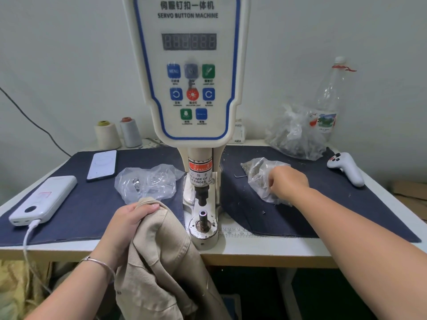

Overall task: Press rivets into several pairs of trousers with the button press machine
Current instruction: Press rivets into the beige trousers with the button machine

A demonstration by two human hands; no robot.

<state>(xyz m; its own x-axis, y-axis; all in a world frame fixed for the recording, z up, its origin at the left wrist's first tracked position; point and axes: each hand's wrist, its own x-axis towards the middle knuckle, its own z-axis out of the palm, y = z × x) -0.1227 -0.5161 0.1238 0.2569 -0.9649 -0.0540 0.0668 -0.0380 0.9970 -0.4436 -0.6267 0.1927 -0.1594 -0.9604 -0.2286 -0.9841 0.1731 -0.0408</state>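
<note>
On the press (191, 72): "SERVO BUTTON MACHINE", "WARNING".

Soft even light, wide-angle edge distortion

Left hand (132, 218) low, fingers (151, 207) curled, gripping. Right arm outstretched, right hand (287, 183) fingers curled down.

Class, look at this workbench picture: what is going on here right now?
A person sits at a servo button machine. The left hand grips beige trousers bunched at the table edge, just left of the machine's lower post. The right hand reaches into a small plastic bag on the dark cloth, apparently for small metal parts. Nothing sits on the post yet, so no pressing has begun.
</note>
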